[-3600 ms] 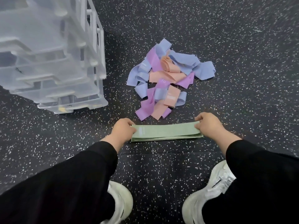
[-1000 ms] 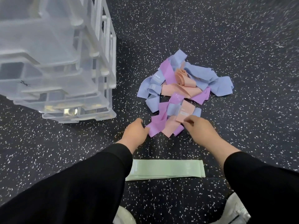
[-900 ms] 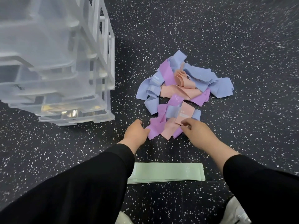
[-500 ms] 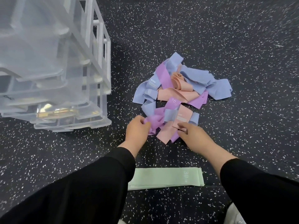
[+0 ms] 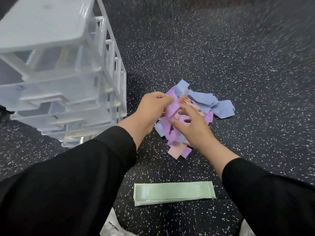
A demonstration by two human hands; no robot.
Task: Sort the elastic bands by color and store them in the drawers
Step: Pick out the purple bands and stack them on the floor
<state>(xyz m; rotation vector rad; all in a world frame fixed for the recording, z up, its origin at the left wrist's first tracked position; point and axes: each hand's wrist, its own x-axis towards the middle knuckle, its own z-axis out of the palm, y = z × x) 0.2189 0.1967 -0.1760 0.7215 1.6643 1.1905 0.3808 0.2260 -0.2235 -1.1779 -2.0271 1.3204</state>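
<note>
A loose pile of purple, pink and blue elastic bands (image 5: 202,106) lies on the dark speckled floor. My left hand (image 5: 153,106) pinches the upper end of a purple band (image 5: 172,108) and holds it up from the pile. My right hand (image 5: 192,128) is just right of that band with fingers spread and fairly straight, touching its lower part. A flat stack of green bands (image 5: 173,193) lies on the floor nearer to me. The clear plastic drawer unit (image 5: 59,79) stands at the left, its drawers stepped outward.
The white frame of the drawer unit (image 5: 117,79) comes close to the left side of the pile. The tips of my white shoes (image 5: 115,227) show at the bottom edge, below the green stack. My black sleeves cover much of the lower view.
My left hand has lifted a purple band up out of the pile. My right hand has let go of the pink band and opened against the purple one. The view has tilted up.
</note>
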